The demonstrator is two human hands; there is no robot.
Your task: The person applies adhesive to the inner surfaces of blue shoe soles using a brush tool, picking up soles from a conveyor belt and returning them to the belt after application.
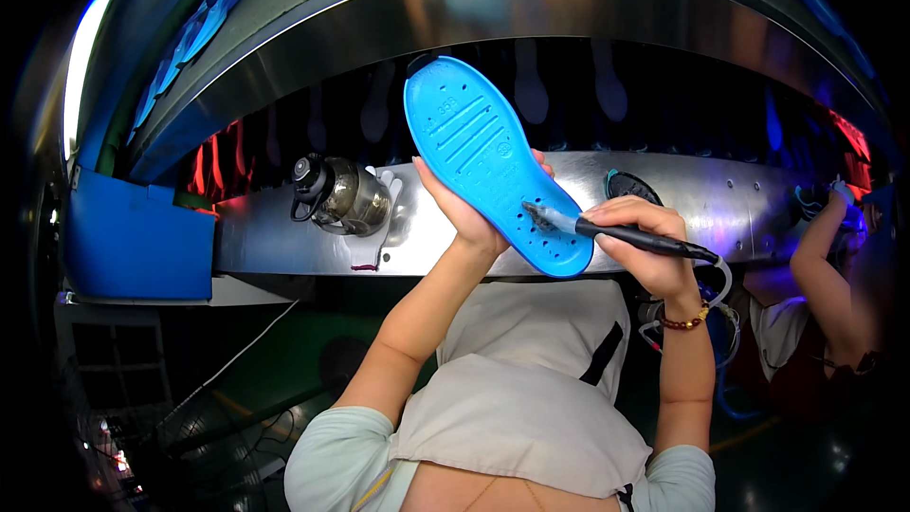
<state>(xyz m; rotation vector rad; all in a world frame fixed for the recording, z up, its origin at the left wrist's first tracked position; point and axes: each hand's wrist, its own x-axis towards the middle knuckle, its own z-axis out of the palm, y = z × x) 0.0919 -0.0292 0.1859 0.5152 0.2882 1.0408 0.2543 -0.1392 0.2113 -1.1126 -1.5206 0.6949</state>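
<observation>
We see a bright blue, shoe-shaped sole (474,133) tilted above a shiny silver metal bench (701,204), its wider end pointing up and left. Work on it looks under way: the dark, brush-like tip of a slim black-handled tool (637,238) with a pale collar appears to touch the narrower end, among small holes. No clear mark separates finished from unfinished surface, so we cannot tell how much is done or left. The bare left hand (464,213) cradles the sole from beneath, thumb at one edge and fingertips showing at the other. The bare right hand (654,239) is closed around the handle, pen-fashion. Left of them, a dark, see-through bottle with a black lid (349,194) stands on the bench.
</observation>
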